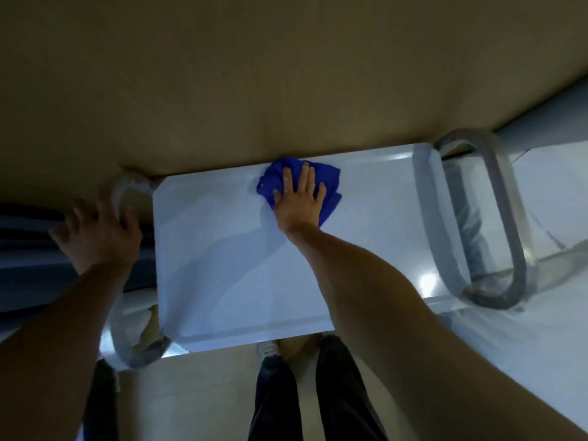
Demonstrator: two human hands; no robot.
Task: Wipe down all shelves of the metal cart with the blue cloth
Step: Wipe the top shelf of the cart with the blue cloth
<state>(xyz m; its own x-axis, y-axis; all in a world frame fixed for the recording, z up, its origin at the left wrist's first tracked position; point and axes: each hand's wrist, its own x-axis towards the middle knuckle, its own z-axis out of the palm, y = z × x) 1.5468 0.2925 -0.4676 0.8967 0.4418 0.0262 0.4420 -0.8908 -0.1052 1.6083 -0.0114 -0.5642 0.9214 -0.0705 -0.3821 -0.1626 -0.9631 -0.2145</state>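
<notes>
I look straight down on the top shelf [222, 249] of the metal cart, a shiny flat tray with a raised rim. The crumpled blue cloth [331, 183] lies near the shelf's far edge, right of the middle. My right hand [299, 202] presses flat on the cloth with fingers spread. My left hand [95, 230] is blurred and grips the cart's left handle [127, 186], a rounded metal loop. Lower shelves are hidden beneath the top one.
A second looped handle [490, 218] rises at the cart's right end. A tan wall [254, 74] runs close along the cart's far side. My legs and a shoe [267, 348] stand on pale floor at the near edge.
</notes>
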